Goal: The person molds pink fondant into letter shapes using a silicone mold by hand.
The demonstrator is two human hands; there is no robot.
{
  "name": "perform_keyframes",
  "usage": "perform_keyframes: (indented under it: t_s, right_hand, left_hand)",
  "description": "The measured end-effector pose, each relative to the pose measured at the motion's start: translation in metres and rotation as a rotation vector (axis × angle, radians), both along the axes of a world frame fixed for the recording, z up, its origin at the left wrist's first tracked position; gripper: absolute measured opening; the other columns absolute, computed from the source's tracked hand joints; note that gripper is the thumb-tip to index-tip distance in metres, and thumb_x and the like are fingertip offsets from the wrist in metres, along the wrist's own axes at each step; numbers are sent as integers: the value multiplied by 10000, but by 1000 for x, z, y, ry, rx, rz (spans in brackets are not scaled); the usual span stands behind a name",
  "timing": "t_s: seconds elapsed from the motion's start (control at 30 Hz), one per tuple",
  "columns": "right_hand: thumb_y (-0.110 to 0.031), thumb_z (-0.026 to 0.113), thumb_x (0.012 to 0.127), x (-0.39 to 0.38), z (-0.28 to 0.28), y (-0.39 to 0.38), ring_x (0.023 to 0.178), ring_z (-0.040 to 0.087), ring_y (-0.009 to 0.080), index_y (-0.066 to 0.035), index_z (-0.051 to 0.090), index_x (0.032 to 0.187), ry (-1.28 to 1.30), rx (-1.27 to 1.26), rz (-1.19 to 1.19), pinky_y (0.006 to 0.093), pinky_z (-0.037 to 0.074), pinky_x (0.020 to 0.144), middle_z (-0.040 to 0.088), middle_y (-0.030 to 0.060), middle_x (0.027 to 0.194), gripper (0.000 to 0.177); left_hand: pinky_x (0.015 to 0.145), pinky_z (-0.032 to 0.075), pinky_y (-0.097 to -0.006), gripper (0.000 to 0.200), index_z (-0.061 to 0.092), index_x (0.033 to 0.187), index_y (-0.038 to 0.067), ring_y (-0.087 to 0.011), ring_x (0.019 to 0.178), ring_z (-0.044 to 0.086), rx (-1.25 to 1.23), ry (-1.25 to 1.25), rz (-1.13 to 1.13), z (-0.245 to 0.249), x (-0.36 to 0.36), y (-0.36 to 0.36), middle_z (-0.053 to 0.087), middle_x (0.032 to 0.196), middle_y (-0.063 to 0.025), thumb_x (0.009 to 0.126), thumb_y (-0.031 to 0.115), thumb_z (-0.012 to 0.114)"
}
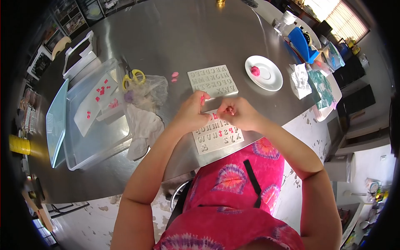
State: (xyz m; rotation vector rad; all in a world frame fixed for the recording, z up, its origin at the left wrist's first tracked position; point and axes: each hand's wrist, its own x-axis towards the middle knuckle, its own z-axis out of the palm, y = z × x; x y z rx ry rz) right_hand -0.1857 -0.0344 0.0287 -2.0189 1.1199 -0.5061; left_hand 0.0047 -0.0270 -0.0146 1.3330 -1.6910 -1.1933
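My left hand [192, 113] is closed over the upper left part of the near letter mould [207, 146]. Between its thumb and fingers shows a small pink dough piece [203, 100]. At the mould's upper right, my right hand [241, 114] has its fingertips pinched together, with a bit of pink at them too small to name surely. Pink dough fills several of the near mould's letter hollows; both hands hide its top rows. Just beyond lies a second pale letter mould [213, 80]. A white saucer [273, 79] holds a pink dough lump [255, 71].
Left of the moulds are two pink bits [175, 75], yellow-handled scissors [134, 78], a plastic bag [152, 91] and a white cloth [143, 127]. A clear plastic box [96, 146] holds a sheet with pink pieces; its lid [57, 125] leans alongside. Crumpled tissue [300, 81] lies right.
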Motion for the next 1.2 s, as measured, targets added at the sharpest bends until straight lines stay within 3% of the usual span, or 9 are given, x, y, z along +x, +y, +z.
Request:
perform_keyframes:
  t_s: [0.2, 0.33, 0.47, 0.53, 0.57, 0.77, 0.9, 0.97, 1.2]
  right_hand:
    - [-21, 642, 740, 10, -8, 2, 602, 596, 219, 0, 622, 797, 82, 2, -94, 315, 467, 560, 627, 141, 717, 64]
    - [-15, 643, 712, 17, -24, 14, 654, 629, 240, 1, 624, 802, 177, -457, -13, 322, 481, 582, 642, 161, 772, 93]
    - [-31, 651, 729, 14, -19, 1, 648, 620, 224, 1, 629, 812, 141, -372, -4, 307, 477, 577, 639, 148, 767, 92]
    - [-48, 655, 748, 11, 0, -13, 627, 600, 207, -2, 634, 826, 63, 249, -193, 295, 466, 565, 628, 130, 742, 93]
    - [-83, 654, 740, 11, -2, -17, 638, 621, 292, 10, 622, 764, 24, 258, -196, 366, 491, 592, 616, 168, 699, 100]
    - [-73, 662, 731, 19, -25, 4, 632, 618, 295, 4, 625, 756, 56, -401, -23, 373, 485, 592, 615, 171, 691, 89]
    - [-53, 650, 744, 16, -19, -7, 586, 591, 215, -5, 635, 760, 41, -230, -68, 320, 475, 578, 610, 125, 661, 53]
    - [-45, 651, 726, 16, -7, -14, 599, 598, 242, -5, 633, 741, 96, 140, -210, 332, 480, 583, 613, 137, 669, 47]
    - [-101, 678, 731, 18, -22, -8, 590, 581, 200, 3, 635, 738, 60, -252, -59, 322, 462, 569, 603, 114, 641, 113]
  left_hand:
    - [747, 434, -329, 452, 465, 1086, 42, -225, 855, 527, 29, -33, -16, 1, 2, 0, 504, 925, -104, 659, 36, 614]
    - [700, 437, -329, 446, 464, 1072, 50, -209, 786, 516, 18, 15, -10, -4, 2, 1, 494, 911, -91, 658, 16, 627]
    - [666, 439, -325, 439, 468, 1070, 52, -189, 748, 510, 34, -15, -7, -2, 2, 0, 491, 900, -78, 668, 1, 636]
    - [669, 440, -324, 434, 470, 1072, 50, -186, 753, 511, 35, -20, -4, 1, 1, -1, 494, 901, -76, 673, 3, 635]
    - [671, 442, -323, 430, 471, 1074, 48, -182, 757, 512, 41, -27, -3, 2, 1, 0, 496, 901, -75, 679, 5, 635]
    - [709, 457, -326, 439, 471, 1085, 39, -193, 784, 535, 79, -21, -12, 4, 2, 0, 516, 912, -89, 682, 12, 644]
    - [697, 455, -319, 440, 472, 1083, 41, -181, 760, 531, 60, -34, -7, 0, 0, -1, 513, 904, -78, 680, 8, 645]
    - [525, 342, -248, 453, 452, 1090, 34, -67, 605, 363, -18, -2, 23, -4, -1, 1, 396, 737, 21, 687, -80, 624]
    - [524, 341, -244, 449, 456, 1087, 33, -60, 610, 359, -24, 52, 10, -6, -2, 1, 402, 754, 18, 687, -92, 614]
